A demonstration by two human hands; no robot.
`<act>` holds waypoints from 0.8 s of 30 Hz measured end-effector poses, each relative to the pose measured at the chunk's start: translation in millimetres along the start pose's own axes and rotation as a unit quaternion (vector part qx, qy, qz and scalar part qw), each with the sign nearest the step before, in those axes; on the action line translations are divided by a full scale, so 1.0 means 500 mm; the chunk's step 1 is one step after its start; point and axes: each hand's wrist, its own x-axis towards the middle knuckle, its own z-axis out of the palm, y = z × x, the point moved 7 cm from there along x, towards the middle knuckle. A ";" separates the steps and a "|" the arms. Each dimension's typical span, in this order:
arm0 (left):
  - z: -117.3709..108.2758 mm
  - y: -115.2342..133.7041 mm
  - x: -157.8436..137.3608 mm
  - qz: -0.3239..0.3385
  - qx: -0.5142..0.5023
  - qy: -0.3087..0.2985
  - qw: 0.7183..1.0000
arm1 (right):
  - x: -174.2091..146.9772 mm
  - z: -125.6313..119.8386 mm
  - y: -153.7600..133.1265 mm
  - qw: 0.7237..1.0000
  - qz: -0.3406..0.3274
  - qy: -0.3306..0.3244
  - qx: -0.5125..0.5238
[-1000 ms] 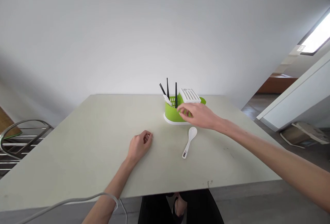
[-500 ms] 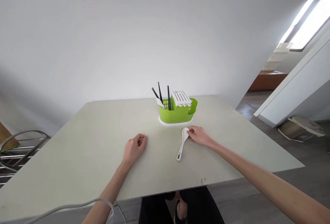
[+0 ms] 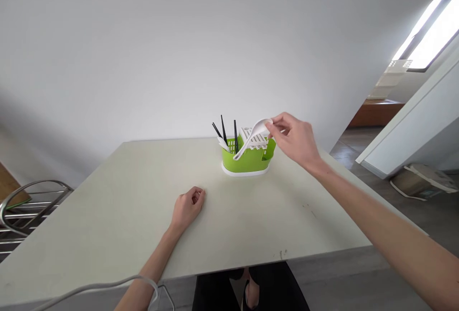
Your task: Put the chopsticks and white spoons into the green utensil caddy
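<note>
My right hand (image 3: 294, 139) pinches a white soup spoon (image 3: 257, 128) by its bowl end, up in the air. The spoon slants down to the left, its handle tip in front of a green utensil holder (image 3: 247, 160) with a white base. Black chopsticks (image 3: 235, 134) and another white spoon (image 3: 223, 144) stand in the holder's left part. A white slotted rack (image 3: 258, 140) tops its middle, partly hidden by the held spoon. My left hand (image 3: 188, 205) rests on the table with its fingers curled in, apart from the holder; whatever may be inside the fingers is hidden.
The holder stands on a pale table (image 3: 150, 225) near the white wall (image 3: 172, 53). A grey cable (image 3: 96, 286) crosses the table's near left corner and my left forearm. A metal rack (image 3: 32, 206) is beyond the left edge; a bin (image 3: 423, 182) stands on the floor at right.
My right hand has lifted the spoon off the table, up and away from me, to the front of the green holder. My left hand has stayed in place.
</note>
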 end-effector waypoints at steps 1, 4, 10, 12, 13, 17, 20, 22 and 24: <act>0.000 0.000 -0.001 -0.001 -0.002 0.000 1.000 | 0.008 -0.002 -0.008 0.999 -0.017 0.026 -0.023; 0.000 -0.001 -0.002 -0.007 -0.008 -0.004 1.000 | 0.012 0.031 -0.027 0.988 -0.088 0.056 -0.115; 0.003 -0.003 -0.001 -0.013 -0.010 -0.009 1.000 | -0.013 0.147 -0.041 0.954 -0.223 0.012 -0.198; 0.004 -0.002 -0.001 -0.010 -0.009 -0.012 1.000 | -0.020 0.170 -0.038 0.949 -0.243 0.005 -0.202; 0.005 -0.002 -0.002 -0.008 -0.009 -0.014 1.000 | -0.024 0.180 -0.035 0.946 -0.251 0.003 -0.204; 0.003 0.002 -0.004 0.000 -0.007 -0.010 1.000 | -0.041 0.209 -0.023 0.940 -0.272 -0.010 -0.206; 0.004 0.004 -0.006 0.004 -0.005 -0.014 1.000 | -0.056 0.226 -0.013 0.937 -0.283 -0.012 -0.202; 0.004 0.006 -0.006 0.003 -0.003 -0.016 1.000 | -0.064 0.237 -0.007 0.935 -0.290 -0.019 -0.203; 0.004 0.007 -0.006 0.005 -0.003 -0.016 1.000 | -0.070 0.247 -0.001 0.932 -0.295 -0.027 -0.207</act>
